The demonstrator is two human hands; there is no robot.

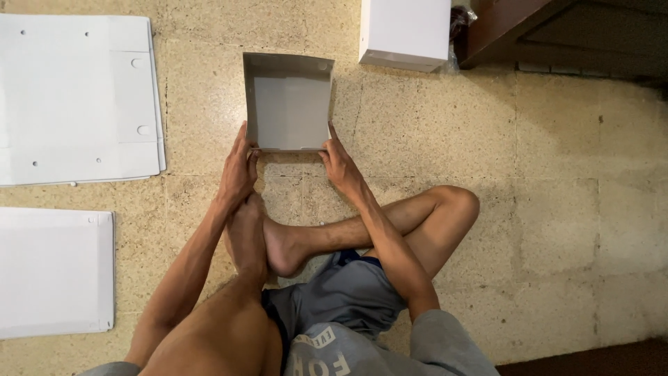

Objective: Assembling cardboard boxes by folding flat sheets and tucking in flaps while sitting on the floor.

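Between flat sheets (76, 97) and white box (405, 31), both hands' fingers (243, 143) grip grey tray (288, 104).

The person wears grey shorts (348, 292) with a dark blue trim at the leg, and a grey top (390, 348) with white block lettering at 6 o'clock. Arms, legs and feet are bare.

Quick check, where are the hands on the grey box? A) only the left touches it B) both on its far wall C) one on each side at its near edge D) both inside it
C: the left hand and right hand grip opposite sides of the open grey box at its near edge, on the floor.
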